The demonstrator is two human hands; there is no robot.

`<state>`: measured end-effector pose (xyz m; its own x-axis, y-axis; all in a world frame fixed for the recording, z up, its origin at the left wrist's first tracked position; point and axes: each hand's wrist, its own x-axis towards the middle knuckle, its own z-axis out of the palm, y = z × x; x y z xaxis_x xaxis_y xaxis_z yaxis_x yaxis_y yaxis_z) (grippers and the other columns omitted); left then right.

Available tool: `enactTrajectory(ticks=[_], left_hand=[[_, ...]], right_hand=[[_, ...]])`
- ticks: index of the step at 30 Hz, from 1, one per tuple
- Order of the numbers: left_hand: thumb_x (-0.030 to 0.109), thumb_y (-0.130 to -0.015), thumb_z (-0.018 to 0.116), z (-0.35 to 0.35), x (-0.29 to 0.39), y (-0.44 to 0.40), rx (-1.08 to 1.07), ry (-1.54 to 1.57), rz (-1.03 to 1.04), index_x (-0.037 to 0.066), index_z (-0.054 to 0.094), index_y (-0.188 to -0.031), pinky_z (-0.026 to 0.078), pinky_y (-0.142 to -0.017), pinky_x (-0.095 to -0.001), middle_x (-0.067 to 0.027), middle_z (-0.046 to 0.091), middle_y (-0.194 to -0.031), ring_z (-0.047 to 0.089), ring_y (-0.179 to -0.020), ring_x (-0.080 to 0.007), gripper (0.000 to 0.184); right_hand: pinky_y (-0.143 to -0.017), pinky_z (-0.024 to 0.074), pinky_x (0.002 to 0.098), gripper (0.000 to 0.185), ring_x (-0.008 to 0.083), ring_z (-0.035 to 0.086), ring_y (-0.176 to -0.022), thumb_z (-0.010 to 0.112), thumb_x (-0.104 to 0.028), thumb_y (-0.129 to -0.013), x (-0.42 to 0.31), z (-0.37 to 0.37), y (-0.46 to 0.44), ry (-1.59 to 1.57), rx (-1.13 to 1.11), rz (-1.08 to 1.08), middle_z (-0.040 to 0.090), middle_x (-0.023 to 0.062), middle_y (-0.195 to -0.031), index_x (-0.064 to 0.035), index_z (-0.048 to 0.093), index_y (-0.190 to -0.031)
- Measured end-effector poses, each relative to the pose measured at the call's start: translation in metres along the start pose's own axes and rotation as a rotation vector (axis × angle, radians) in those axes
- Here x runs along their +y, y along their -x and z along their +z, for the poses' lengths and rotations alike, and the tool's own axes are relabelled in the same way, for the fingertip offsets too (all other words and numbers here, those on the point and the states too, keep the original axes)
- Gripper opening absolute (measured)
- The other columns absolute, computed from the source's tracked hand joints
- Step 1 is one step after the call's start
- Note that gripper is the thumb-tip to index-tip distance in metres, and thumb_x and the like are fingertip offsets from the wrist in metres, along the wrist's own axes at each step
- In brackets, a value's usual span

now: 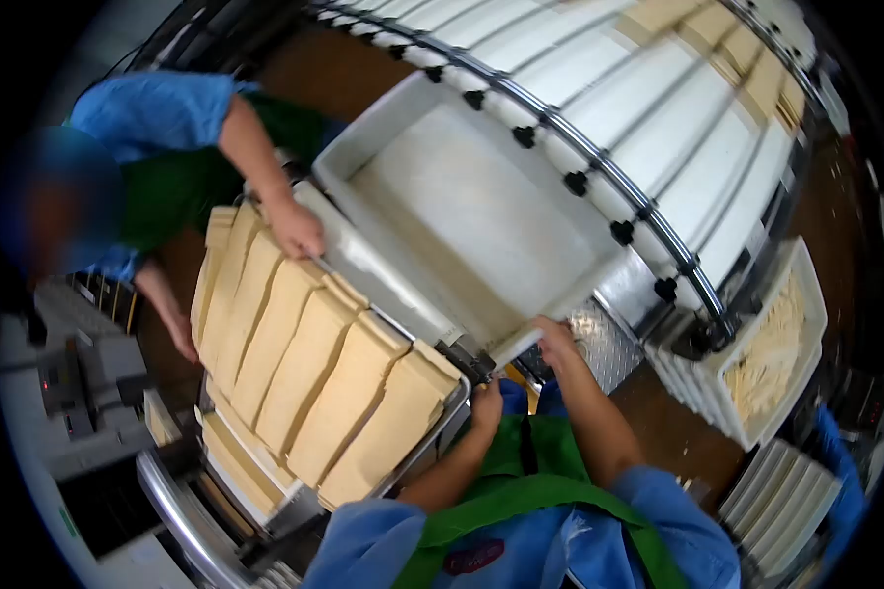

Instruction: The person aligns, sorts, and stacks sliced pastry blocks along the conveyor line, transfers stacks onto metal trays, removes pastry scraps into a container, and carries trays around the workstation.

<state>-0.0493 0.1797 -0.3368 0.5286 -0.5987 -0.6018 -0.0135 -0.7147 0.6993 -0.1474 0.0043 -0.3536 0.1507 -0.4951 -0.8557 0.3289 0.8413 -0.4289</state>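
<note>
A large white tub (334, 157) with pale residue on its floor lies ahead of me. My right hand (557, 344) is closed on the tub's near rim. My left hand (486, 401) is beside the near corner of a metal-edged tray, below a dark clamp-like part (467, 361); its fingers are partly hidden and what they hold cannot be made out. Rows of pale yellow dough-like sheets (304, 393) fill the tray to the left. A co-worker's hand (297, 228) touches the tray's far edge, and their other hand (179, 332) hangs at its left side.
A conveyor (599, 88) with metal rails and black knobs curves across the upper right, carrying pale sheets. At right, a white bin (810, 339) holds pale scraps above stacked trays (781, 501). A co-worker (157, 128) leans in from the left. A curved metal bar (182, 530) stands lower left.
</note>
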Motion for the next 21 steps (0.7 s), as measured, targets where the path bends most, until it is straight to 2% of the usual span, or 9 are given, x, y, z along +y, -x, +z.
enactTrajectory(ticks=[3, 5, 6, 9, 11, 13, 15, 18, 21], left_hand=[[0.041, -0.091, 0.048, 0.002, -0.081, -0.06, 0.104, -0.159, -0.218, -0.004, 0.058, -0.105, 0.045, -0.079, -0.035, -0.0159, 0.064, -0.097, 0.06, -0.093, -0.0235, 0.049], [0.039, -0.09, 0.05, -0.005, -0.051, -0.057, 0.105, -0.041, -0.19, -0.004, 0.059, -0.101, 0.048, -0.069, -0.0327, -0.0135, 0.064, -0.095, 0.061, -0.078, -0.0216, 0.046], [0.038, -0.089, 0.051, -0.009, -0.036, -0.055, 0.104, 0.018, -0.176, -0.004, 0.059, -0.099, 0.05, -0.064, -0.0316, -0.0122, 0.063, -0.094, 0.062, -0.07, -0.0206, 0.044], [0.028, -0.086, 0.054, -0.012, -0.026, -0.055, 0.191, 0.205, -0.097, -0.006, 0.058, -0.094, 0.05, -0.059, -0.0277, -0.0111, 0.063, -0.089, 0.061, -0.065, -0.0187, 0.035], [0.023, -0.084, 0.055, -0.008, -0.03, -0.055, 0.233, 0.152, -0.135, -0.007, 0.057, -0.091, 0.05, -0.057, -0.0259, -0.0107, 0.062, -0.086, 0.061, -0.064, -0.018, 0.03], [0.02, -0.08, 0.055, -0.001, -0.029, -0.056, 0.343, 0.398, -0.121, -0.007, 0.058, -0.088, 0.05, -0.057, -0.0266, -0.0111, 0.063, -0.082, 0.061, -0.064, -0.0178, 0.028], [0.023, -0.08, 0.052, -0.003, -0.024, -0.05, 0.385, 0.332, -0.112, -0.01, 0.058, -0.09, 0.05, -0.057, -0.0313, -0.0134, 0.064, -0.08, 0.061, -0.064, -0.0204, 0.035], [0.03, -0.087, 0.05, -0.016, -0.032, -0.06, 0.09, -0.416, -0.259, -0.012, 0.056, -0.099, 0.049, -0.065, -0.0359, -0.0187, 0.064, -0.085, 0.063, -0.068, -0.0255, 0.044], [0.035, -0.092, 0.049, -0.034, -0.029, 0.001, 0.049, -0.426, -0.092, -0.006, 0.057, -0.108, 0.047, -0.073, -0.0342, -0.018, 0.064, -0.096, 0.063, -0.082, -0.0254, 0.044]], right_hand=[[-0.066, 0.0502, 0.0367, 0.048, 0.0221, 0.06, -0.084, 0.067, -0.011, -0.07, 0.01, 0.016, -0.015, 0.299, 0.066, -0.224, 0.06, 0.0098, -0.098, -0.0018, 0.052, -0.114], [-0.061, 0.0506, 0.0338, 0.041, 0.0201, 0.061, -0.074, 0.073, -0.016, -0.062, 0.039, 0.006, -0.059, 0.399, 0.18, -0.184, 0.066, 0.0109, -0.088, 0.0, 0.064, -0.098], [-0.058, 0.0506, 0.0338, 0.046, 0.0194, 0.061, -0.073, 0.073, -0.018, -0.06, 0.039, 0.004, -0.062, 0.325, 0.069, -0.132, 0.065, 0.0108, -0.087, -0.0009, 0.062, -0.101], [-0.054, 0.0504, 0.035, 0.042, 0.0219, 0.061, -0.071, 0.068, -0.016, -0.063, 0.017, 0.023, -0.019, 0.41, 0.249, -0.125, 0.063, 0.0138, -0.085, 0.0024, 0.06, -0.1], [-0.061, 0.0546, 0.0392, 0.058, 0.0255, 0.064, -0.078, 0.07, -0.013, -0.067, 0.026, 0.019, -0.015, 0.455, 0.284, -0.128, 0.061, 0.0165, -0.099, 0.0024, 0.05, -0.119], [-0.063, 0.0555, 0.0435, 0.064, 0.0293, 0.064, -0.084, 0.07, -0.011, -0.067, 0.029, 0.01, -0.029, 0.399, 0.121, -0.102, 0.06, 0.0182, -0.102, 0.0029, 0.043, -0.124], [-0.064, 0.0554, 0.0455, 0.059, 0.0311, 0.063, -0.089, 0.07, -0.008, -0.068, 0.04, 0.004, -0.04, 0.233, 0.032, 0.0, 0.06, 0.0181, -0.099, 0.0034, 0.046, -0.121], [-0.055, 0.0513, 0.0417, 0.041, 0.0263, 0.063, -0.072, 0.069, -0.008, -0.068, 0.014, 0.004, -0.013, 0.152, -0.025, 0.083, 0.062, 0.0134, -0.086, 0.0003, 0.055, -0.106], [-0.083, 0.0465, 0.0407, 0.062, 0.0319, 0.057, -0.097, 0.072, -0.031, -0.072, -0.005, -0.003, 0.019, 0.587, 0.068, -0.29, 0.056, 0.0204, -0.111, 0.0038, 0.048, -0.118]])
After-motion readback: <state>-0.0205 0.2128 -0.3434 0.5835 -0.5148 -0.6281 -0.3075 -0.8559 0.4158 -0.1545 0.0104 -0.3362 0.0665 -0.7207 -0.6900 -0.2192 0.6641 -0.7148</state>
